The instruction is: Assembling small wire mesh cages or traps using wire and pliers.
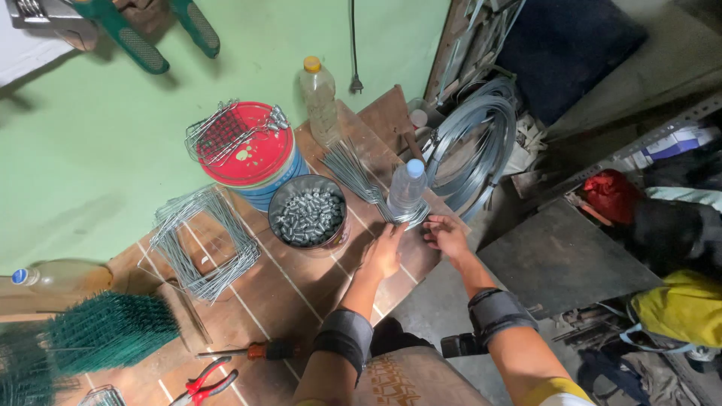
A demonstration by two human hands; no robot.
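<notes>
Steel wire bundle (361, 180) touching both hands (385, 254), (445, 234), fanning away.

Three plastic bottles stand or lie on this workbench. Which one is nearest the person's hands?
The clear bottle with the blue cap, upright just beyond the fingertips. The yellow-capped bottle stands by the wall; the third bottle lies on its side at the far left.

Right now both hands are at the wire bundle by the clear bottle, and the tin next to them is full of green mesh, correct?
Not quite. Head view: both hands, left and right, are at the wire bundle by the clear bottle, but the tin holds small grey metal pieces, not mesh.
</notes>
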